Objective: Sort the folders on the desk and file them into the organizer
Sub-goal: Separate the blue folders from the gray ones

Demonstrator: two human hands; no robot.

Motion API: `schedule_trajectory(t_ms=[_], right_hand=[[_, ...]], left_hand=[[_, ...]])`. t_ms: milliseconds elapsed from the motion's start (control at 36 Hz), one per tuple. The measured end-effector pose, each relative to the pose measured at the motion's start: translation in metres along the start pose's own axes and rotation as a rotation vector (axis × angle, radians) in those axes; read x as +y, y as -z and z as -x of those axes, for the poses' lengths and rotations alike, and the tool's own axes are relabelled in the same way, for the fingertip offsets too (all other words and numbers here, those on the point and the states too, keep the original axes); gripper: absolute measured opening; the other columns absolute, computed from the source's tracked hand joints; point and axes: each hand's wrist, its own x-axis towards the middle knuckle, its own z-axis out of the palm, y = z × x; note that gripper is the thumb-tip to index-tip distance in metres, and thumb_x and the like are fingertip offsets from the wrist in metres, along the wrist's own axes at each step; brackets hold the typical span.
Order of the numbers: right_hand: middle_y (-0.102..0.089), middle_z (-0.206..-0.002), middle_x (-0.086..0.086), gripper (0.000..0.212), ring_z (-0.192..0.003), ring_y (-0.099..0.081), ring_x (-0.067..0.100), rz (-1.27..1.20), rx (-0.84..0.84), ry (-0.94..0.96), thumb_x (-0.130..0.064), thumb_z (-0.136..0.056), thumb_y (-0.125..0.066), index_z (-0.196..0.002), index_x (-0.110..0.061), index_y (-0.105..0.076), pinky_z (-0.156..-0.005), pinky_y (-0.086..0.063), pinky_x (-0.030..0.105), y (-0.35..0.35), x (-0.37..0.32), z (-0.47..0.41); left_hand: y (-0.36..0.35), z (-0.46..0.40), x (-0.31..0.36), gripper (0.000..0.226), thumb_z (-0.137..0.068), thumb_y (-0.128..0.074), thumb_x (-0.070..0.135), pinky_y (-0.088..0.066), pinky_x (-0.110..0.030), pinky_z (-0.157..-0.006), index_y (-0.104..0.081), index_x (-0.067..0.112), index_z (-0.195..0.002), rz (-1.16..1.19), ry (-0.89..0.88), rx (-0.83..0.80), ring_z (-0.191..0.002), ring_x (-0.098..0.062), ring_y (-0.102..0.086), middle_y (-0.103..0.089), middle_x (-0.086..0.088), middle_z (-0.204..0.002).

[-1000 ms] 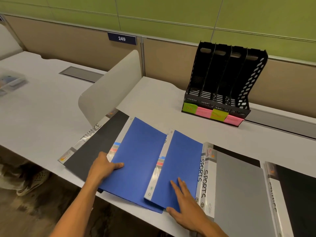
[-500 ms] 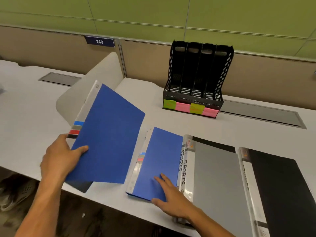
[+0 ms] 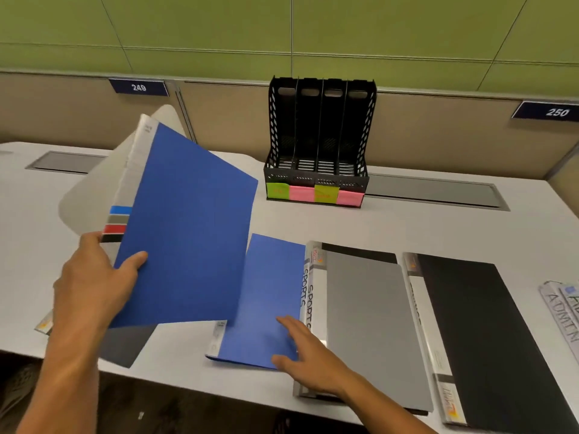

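My left hand (image 3: pixel 94 286) grips a blue folder (image 3: pixel 188 227) by its lower left corner and holds it tilted above the desk. A second blue folder (image 3: pixel 269 296) lies flat, with my right hand (image 3: pixel 310 358) resting open on its lower right corner. Right of it lie a grey folder marked SPORTS (image 3: pixel 366 317) and a black folder (image 3: pixel 488 336). Another dark folder (image 3: pixel 122 346) peeks out under the lifted one. The black organizer (image 3: pixel 319 133) stands empty at the back of the desk, with green and pink sticky labels along its base.
A folder marked ADMIN (image 3: pixel 560 311) shows at the right edge. A pale curved divider (image 3: pixel 94 189) stands behind the lifted folder. Grey cable hatches (image 3: pixel 438 189) are set into the white desk (image 3: pixel 407 223) either side of the organizer. The desk's front edge runs just below my hands.
My left hand has picked the left blue folder off the desk and raised it, tilted. My right hand stays on the second blue folder. The view has swung right.
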Motion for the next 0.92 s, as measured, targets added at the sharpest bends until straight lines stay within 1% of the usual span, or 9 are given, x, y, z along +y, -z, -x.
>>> schedule_trajectory(t_ms=[139, 250, 417, 500, 583, 694, 750, 806, 917], right_hand=[[-0.002, -0.167, -0.016, 0.078, -0.154, -0.011, 0.010, -0.005, 0.012, -0.006, -0.052, -0.096, -0.057, -0.158, -0.043, -0.010, -0.125, -0.021, 0.040, -0.002, 0.004, -0.001], [-0.002, -0.168, -0.015, 0.079, -0.154, -0.010, 0.012, 0.002, 0.021, -0.029, -0.054, -0.096, -0.055, -0.158, -0.042, -0.008, -0.124, -0.021, 0.041, -0.006, 0.005, -0.003], [-0.004, -0.168, -0.012, 0.078, -0.154, -0.008, 0.012, -0.005, 0.046, -0.064, -0.050, -0.099, -0.053, -0.160, -0.035, -0.008, -0.124, -0.017, 0.038, -0.008, -0.002, -0.005], [-0.001, -0.169, -0.009, 0.080, -0.155, -0.005, 0.014, 0.023, 0.046, -0.095, -0.050, -0.099, -0.052, -0.161, -0.033, -0.005, -0.124, -0.014, 0.038, -0.011, -0.008, -0.009], [0.005, -0.169, -0.007, 0.083, -0.156, 0.004, 0.021, 0.060, 0.026, -0.143, -0.052, -0.098, -0.052, -0.161, -0.032, -0.002, -0.124, -0.011, 0.045, -0.018, -0.009, -0.011], [0.012, -0.168, -0.007, 0.087, -0.155, 0.013, 0.025, 0.053, 0.053, -0.196, -0.054, -0.096, -0.054, -0.161, -0.033, 0.000, -0.124, -0.008, 0.048, -0.025, -0.006, -0.013], [0.014, -0.168, -0.006, 0.090, -0.155, 0.011, 0.022, 0.028, 0.078, -0.206, -0.054, -0.095, -0.056, -0.161, -0.032, 0.002, -0.124, -0.009, 0.045, -0.028, -0.005, -0.013], [0.015, -0.168, -0.006, 0.091, -0.155, 0.007, 0.019, 0.012, 0.104, -0.223, -0.053, -0.095, -0.057, -0.161, -0.031, 0.003, -0.124, -0.012, 0.042, -0.027, -0.005, -0.013], [0.007, -0.169, -0.006, 0.093, -0.156, -0.002, 0.017, -0.029, 0.137, -0.263, -0.052, -0.095, -0.059, -0.161, -0.028, 0.002, -0.123, -0.015, 0.039, -0.023, -0.001, -0.014]], left_hand=[[-0.025, 0.002, 0.007, 0.053, -0.094, -0.064, 0.033, -0.039, -0.043, -0.076, -0.043, 0.007, -0.134, -0.081, -0.027, -0.141, -0.100, -0.043, -0.058, -0.061, -0.023, -0.120], [-0.058, 0.005, 0.004, 0.045, -0.095, -0.063, 0.031, -0.040, -0.042, -0.080, -0.046, 0.006, -0.129, -0.132, -0.032, -0.280, -0.110, -0.042, -0.059, -0.061, -0.021, -0.124], [-0.111, 0.013, -0.009, 0.038, -0.098, -0.058, 0.033, -0.050, -0.046, -0.087, -0.042, 0.005, -0.118, -0.079, 0.070, -0.499, -0.104, -0.039, -0.061, -0.061, -0.021, -0.121], [-0.125, 0.011, -0.020, 0.043, -0.098, -0.058, 0.036, -0.053, -0.047, -0.087, -0.042, 0.006, -0.124, -0.024, 0.115, -0.554, -0.102, -0.035, -0.062, -0.060, -0.018, -0.122], [-0.128, 0.004, -0.035, 0.043, -0.093, -0.068, 0.036, -0.055, -0.040, -0.072, -0.045, 0.010, -0.119, 0.214, 0.217, -0.684, -0.091, -0.028, -0.068, -0.065, -0.012, -0.115], [-0.132, -0.005, -0.058, 0.045, -0.084, -0.075, 0.038, -0.056, -0.053, -0.089, -0.056, 0.008, -0.112, 0.721, 0.462, -0.938, -0.092, -0.036, -0.073, -0.072, -0.020, -0.114], [-0.136, -0.007, -0.067, 0.039, -0.090, -0.064, 0.038, -0.058, -0.048, -0.080, -0.063, 0.011, -0.119, 0.961, 0.596, -1.009, -0.089, -0.037, -0.072, -0.071, -0.020, -0.114], [-0.143, -0.005, -0.072, 0.043, -0.092, -0.062, 0.042, -0.058, -0.045, -0.074, -0.064, 0.013, -0.123, 1.055, 0.685, -1.029, -0.086, -0.038, -0.072, -0.070, -0.019, -0.111], [-0.153, -0.011, -0.073, 0.047, -0.088, -0.064, 0.040, -0.059, -0.044, -0.066, -0.058, 0.013, -0.125, 1.101, 0.666, -1.064, -0.081, -0.038, -0.073, -0.072, -0.018, -0.106]])
